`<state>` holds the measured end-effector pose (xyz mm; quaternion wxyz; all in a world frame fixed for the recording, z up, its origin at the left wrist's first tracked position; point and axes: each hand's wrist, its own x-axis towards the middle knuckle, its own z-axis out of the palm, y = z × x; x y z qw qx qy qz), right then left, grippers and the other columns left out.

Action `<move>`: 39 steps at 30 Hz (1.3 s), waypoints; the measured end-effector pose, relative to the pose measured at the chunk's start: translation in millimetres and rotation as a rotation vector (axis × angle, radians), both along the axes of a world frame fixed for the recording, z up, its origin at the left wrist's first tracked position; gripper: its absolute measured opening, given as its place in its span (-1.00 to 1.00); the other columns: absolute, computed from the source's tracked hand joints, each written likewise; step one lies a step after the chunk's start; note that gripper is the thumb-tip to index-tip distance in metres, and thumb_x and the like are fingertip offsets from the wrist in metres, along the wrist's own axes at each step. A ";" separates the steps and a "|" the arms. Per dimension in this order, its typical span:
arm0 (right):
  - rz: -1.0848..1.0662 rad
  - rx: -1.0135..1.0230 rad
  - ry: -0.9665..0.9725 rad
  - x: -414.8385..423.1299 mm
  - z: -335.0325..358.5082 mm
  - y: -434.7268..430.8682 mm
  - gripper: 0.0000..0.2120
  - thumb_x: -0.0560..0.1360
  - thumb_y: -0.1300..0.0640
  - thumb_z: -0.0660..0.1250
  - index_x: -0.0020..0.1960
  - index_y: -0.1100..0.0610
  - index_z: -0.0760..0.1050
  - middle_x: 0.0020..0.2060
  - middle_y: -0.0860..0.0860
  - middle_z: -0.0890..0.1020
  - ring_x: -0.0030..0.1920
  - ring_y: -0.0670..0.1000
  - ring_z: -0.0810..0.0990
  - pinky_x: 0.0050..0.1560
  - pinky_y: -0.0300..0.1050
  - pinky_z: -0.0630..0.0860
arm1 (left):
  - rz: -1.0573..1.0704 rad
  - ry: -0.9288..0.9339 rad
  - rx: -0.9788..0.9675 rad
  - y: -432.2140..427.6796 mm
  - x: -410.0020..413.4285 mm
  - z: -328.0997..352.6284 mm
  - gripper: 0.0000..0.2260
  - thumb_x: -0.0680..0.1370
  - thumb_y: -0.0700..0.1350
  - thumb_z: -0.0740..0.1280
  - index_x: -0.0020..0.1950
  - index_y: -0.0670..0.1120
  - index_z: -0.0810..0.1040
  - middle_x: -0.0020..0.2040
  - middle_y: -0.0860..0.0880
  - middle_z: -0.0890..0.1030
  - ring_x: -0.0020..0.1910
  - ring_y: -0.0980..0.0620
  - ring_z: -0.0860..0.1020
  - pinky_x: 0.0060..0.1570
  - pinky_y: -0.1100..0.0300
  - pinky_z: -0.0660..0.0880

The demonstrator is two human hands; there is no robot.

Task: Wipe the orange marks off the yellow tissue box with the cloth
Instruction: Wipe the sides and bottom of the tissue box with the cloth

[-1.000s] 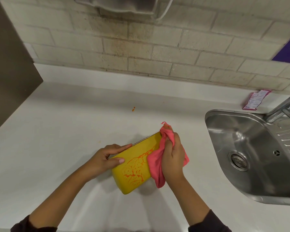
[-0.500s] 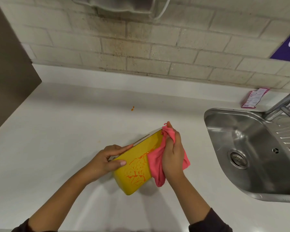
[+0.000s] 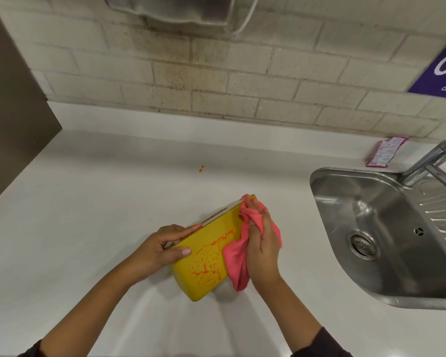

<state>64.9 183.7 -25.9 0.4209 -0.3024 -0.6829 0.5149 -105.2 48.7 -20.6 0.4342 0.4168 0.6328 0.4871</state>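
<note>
Two hands at work: the left hand [image 3: 162, 249] steadies, the right hand [image 3: 264, 249] wipes.
Box: the yellow tissue box [image 3: 206, 256] is tilted up on the white counter [image 3: 88, 215], near the middle, with the sink [image 3: 371, 228] well apart to the right.
Left hand: half closed around the box's left end, fingers laid along the top edge, thumb [image 3: 182, 252] pressed on the yellow face.
Right hand: curled shut around a bunched pink cloth [image 3: 236, 264], which is pressed against the right part of the face.
Marks: orange marks [image 3: 206, 264] cover the middle and near part of the face, just left of the cloth; the strip under the cloth cannot be judged.
Progress: most of the smear looks unwiped, so the step is probably early.
Stroke advice: drag the cloth leftward across the marks in overlapping passes, pressing flat rather than with a bunched knuckle.
Grip advice: keep the thumb planted so the tilted box does not slide or tip flat under the push.
Cloth advice: turn to a clean fold once it loads with orange, or it may smear.
Stray spot: a small orange speck [image 3: 201, 169] lies on the counter, farther back.
</note>
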 end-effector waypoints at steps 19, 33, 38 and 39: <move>0.300 0.243 -0.162 21.1 -6.6 -5.3 -0.57 0.55 0.16 0.04 0.39 0.04 0.38 0.36 -0.25 0.43 0.43 -0.11 0.33 0.46 -0.29 0.10 | 0.019 -0.028 -0.033 -1.1 -0.6 3.9 -0.54 0.32 0.05 0.38 0.21 0.21 0.46 0.13 -0.19 0.51 0.14 -0.01 0.51 0.08 0.25 0.44; 0.255 0.314 -0.194 15.5 -10.0 -12.8 -0.61 0.57 0.18 0.06 0.33 0.15 0.46 0.37 -0.14 0.46 0.43 -0.11 0.32 0.49 -0.23 0.05 | 0.015 -0.037 -0.040 -0.4 -1.4 1.7 -0.54 0.36 -0.05 0.33 0.25 0.19 0.43 0.15 -0.14 0.52 0.14 0.05 0.51 0.04 0.31 0.45; 0.152 0.109 -0.087 30.6 -8.0 12.1 -0.67 0.56 0.19 0.07 0.17 0.10 0.57 0.25 -0.22 0.55 0.37 -0.15 0.40 0.43 -0.21 0.24 | 0.000 -0.081 -0.040 -0.2 -3.6 4.4 -0.53 0.32 0.02 0.37 0.23 0.20 0.45 0.17 -0.09 0.53 0.15 0.11 0.52 0.07 0.30 0.45; 0.109 0.036 -0.041 26.0 -6.4 10.9 -0.67 0.57 0.24 0.07 0.12 0.10 0.58 0.24 -0.11 0.58 0.36 -0.13 0.41 0.42 -0.19 0.26 | 0.002 -0.082 -0.038 -0.2 -3.6 4.2 -0.54 0.33 -0.01 0.36 0.23 0.20 0.44 0.17 -0.10 0.53 0.15 0.10 0.52 0.07 0.29 0.45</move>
